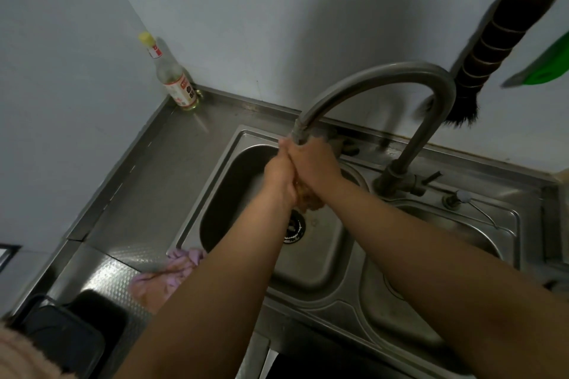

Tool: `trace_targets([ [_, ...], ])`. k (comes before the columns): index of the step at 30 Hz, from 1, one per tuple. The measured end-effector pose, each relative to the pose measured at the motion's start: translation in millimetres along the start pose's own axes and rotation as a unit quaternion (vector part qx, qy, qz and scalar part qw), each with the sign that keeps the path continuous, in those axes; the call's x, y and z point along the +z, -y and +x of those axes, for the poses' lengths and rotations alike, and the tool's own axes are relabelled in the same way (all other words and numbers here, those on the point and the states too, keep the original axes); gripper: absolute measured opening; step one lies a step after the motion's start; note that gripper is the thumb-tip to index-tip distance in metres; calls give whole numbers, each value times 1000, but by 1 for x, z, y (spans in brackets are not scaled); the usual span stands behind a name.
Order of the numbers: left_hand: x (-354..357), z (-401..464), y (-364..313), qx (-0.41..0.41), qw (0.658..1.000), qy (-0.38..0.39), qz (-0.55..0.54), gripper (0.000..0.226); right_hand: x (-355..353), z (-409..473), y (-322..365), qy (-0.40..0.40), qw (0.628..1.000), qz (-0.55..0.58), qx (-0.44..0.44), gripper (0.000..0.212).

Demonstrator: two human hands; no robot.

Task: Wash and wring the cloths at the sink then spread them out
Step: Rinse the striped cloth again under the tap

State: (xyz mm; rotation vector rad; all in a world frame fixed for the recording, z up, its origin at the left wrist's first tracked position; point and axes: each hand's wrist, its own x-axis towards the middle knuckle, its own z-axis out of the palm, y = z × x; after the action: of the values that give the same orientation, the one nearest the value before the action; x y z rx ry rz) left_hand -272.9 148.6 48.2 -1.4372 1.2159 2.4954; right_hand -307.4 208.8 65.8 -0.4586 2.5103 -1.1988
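- Black bins (74,332) sit nearest me at the lower left, just off the edge of the steel tabletop (147,181).
- Just beyond them a pink cloth (166,277) lies crumpled on the tabletop, touching the front left rim of the sink (308,274); my left forearm crosses over part of it.
- Both my arms reach forward over the left basin, above the round drain (294,226).
- My left hand (278,177) and my right hand (314,163) are pressed together, fingers curled round a bunched brownish cloth (309,195), a wad of which shows below my palms.
- My hands are right under the mouth of the curved faucet (381,77), with my fingertips touching its spout; I cannot tell whether water is running.
- To the right the faucet's base stands between the two basins, with a small round fitting (458,197) beside it.
- Farther back a clear bottle (172,74) with a yellow cap stands in the tabletop's wall corner.
- On the far wall at the right hangs a dark brush (505,49), next to something green (545,61).
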Motion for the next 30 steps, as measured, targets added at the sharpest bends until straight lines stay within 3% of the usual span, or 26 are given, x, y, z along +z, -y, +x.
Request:
trace_targets([
  [2,2,1,1,-19,1000,-11,1,51,-2,4,-2,6,1000,4,9,41],
  [4,5,6,1,15,998,-47,26,58,9,-7,0,16,1000,0,-8,45],
  [5,8,7,3,21,999,-20,38,59,13,-13,2,19,1000,-12,-15,50],
  [7,11,8,12,38,985,-96,138,47,13,-8,-5,14,999,-41,-14,53],
  [8,12,-4,11,0,988,-90,125,42,8,2,-12,7,999,-47,1,48],
  [10,11,-8,7,-69,997,-7,42,45,0,20,-25,-4,999,-22,31,36],
  [13,3,-4,-1,3,998,-24,60,48,14,4,-23,3,998,-64,-22,39],
  [16,-5,-7,-4,-22,998,-1,67,53,14,-1,-26,24,996,-78,-28,41],
  [19,-17,-10,-8,-70,985,70,144,63,-4,18,-46,84,994,-18,74,30],
  [20,-23,-11,-12,-66,980,84,168,64,-8,19,-50,99,991,23,83,42],
  [21,-30,-6,-17,-57,976,88,189,63,-10,16,-53,124,988,57,72,53],
  [23,-43,-1,-31,-34,972,70,221,58,-14,7,-53,195,979,56,29,51],
  [25,-52,6,-41,-19,957,58,284,62,-20,4,-50,263,964,25,40,33],
  [27,-58,8,-48,30,915,48,399,58,-25,0,-44,302,948,51,87,21],
  [30,-57,4,-51,151,868,15,473,40,-23,-1,-43,344,930,60,117,38],
])
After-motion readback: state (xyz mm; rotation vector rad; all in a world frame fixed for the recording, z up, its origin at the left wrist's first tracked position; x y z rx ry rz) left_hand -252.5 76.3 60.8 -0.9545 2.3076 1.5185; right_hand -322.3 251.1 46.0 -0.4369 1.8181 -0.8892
